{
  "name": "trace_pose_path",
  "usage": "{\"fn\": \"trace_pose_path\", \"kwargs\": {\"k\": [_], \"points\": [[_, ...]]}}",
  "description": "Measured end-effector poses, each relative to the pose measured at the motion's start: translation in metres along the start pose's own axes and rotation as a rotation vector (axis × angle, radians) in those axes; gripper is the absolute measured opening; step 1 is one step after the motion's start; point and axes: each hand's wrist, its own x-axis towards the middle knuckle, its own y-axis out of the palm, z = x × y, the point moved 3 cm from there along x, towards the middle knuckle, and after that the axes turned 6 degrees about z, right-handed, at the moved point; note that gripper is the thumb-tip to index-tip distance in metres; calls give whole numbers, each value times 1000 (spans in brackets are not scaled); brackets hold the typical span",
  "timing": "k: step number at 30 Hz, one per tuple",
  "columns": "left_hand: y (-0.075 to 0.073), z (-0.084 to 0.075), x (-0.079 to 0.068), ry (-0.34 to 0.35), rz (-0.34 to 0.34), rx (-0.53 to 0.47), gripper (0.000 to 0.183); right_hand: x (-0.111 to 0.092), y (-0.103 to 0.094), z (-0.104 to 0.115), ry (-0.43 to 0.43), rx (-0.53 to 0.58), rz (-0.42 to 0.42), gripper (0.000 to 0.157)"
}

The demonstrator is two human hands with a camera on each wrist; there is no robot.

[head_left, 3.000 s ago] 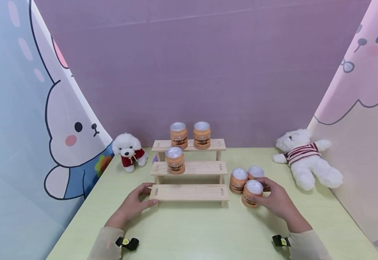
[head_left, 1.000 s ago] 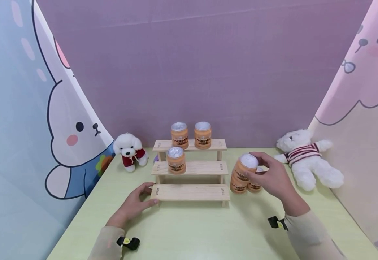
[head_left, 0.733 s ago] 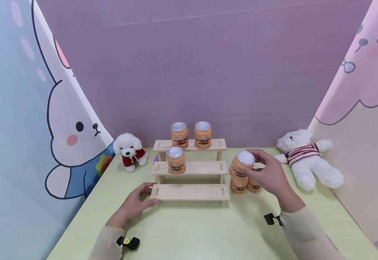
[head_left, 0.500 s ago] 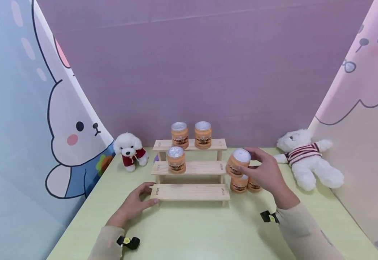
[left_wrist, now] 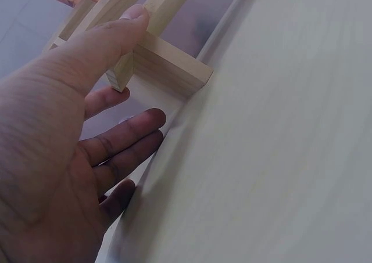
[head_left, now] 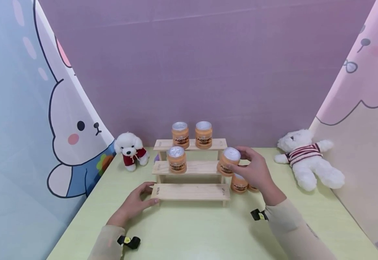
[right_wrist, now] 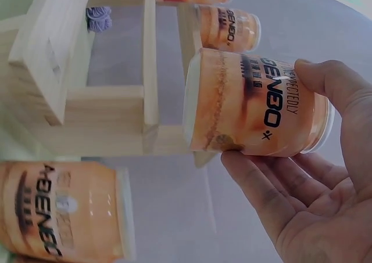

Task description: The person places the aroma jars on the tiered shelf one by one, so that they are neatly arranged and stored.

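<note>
My right hand (head_left: 257, 173) grips an orange can (head_left: 226, 165) with a silver lid, thumb on one side and fingers on the other. The can is raised and tilted at the right end of the middle step; in the right wrist view, the held can (right_wrist: 250, 103) has its base toward the wooden step stand (head_left: 189, 192). My left hand (head_left: 133, 205) pinches the left end of the stand's lowest step, its thumb (left_wrist: 125, 31) against the wood. Two similar cans, a left can (head_left: 180, 136) and a right can (head_left: 203, 135), stand on the top step. Another can (head_left: 177, 161) stands on the middle step's left.
On the table right of the stand are two more cans, a nearer can (head_left: 239, 185) and one can (head_left: 253, 189) mostly hidden by my right hand. A white toy dog (head_left: 129, 150) sits back left. A white teddy bear (head_left: 309, 159) lies at the right.
My right hand has lifted the front can off the table, then carried it left over the other cans to the middle step's right end. My left hand stays at the stand.
</note>
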Motion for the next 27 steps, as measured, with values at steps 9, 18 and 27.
{"fn": "trace_pose_path", "kwargs": {"k": [9,18,27], "points": [[0,0,0,-1,-2,5,70,7,25,5,-23,53,35,64],[0,0,0,3,4,13,70,15,45,9,-28,79,56,63],[0,-1,0,8,5,12,70,24,53,17,16,52,72,68]]}}
